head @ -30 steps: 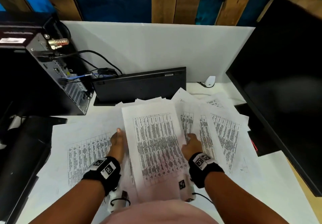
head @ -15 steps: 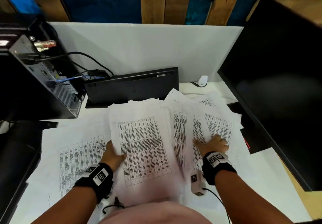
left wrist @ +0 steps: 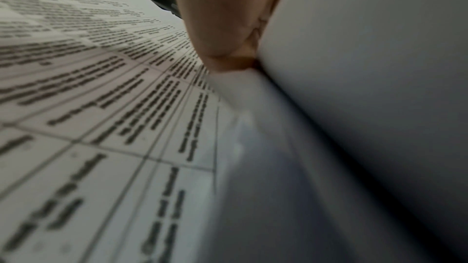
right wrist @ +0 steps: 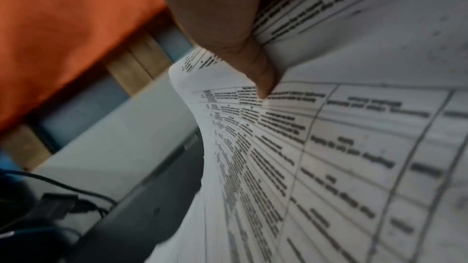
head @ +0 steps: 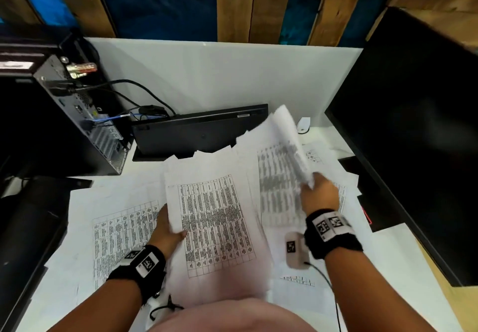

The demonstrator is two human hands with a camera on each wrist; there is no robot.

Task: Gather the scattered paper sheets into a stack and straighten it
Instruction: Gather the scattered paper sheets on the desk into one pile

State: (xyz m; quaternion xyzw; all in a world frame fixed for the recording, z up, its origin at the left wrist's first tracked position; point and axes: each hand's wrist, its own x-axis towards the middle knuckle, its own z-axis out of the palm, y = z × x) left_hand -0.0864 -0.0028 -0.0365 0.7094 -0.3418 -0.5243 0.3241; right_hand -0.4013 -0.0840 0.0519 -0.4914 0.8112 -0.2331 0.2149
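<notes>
White sheets printed with tables lie scattered over the desk. My left hand (head: pixel 168 228) grips the left edge of a gathered bundle of sheets (head: pixel 217 218) in front of me, thumb on top; in the left wrist view its fingers (left wrist: pixel 222 27) lie against the paper edge (left wrist: pixel 354 67). My right hand (head: pixel 316 192) pinches a few sheets (head: pixel 282 155) and lifts them off the desk, blurred and curling upward. The right wrist view shows the thumb (right wrist: pixel 253 63) pressed on the lifted printed sheets (right wrist: pixel 329 157). More loose sheets (head: pixel 121 228) lie flat to the left and right.
A black keyboard (head: pixel 199 130) leans on its edge behind the papers. A desktop computer case (head: pixel 64 119) with cables stands at the back left, and a large dark monitor (head: pixel 413 130) fills the right. A white partition (head: pixel 219 73) backs the desk.
My right hand went from pressing flat on the right-hand sheets to pinching several and lifting them up. My left hand keeps its hold on the bundle's left edge.
</notes>
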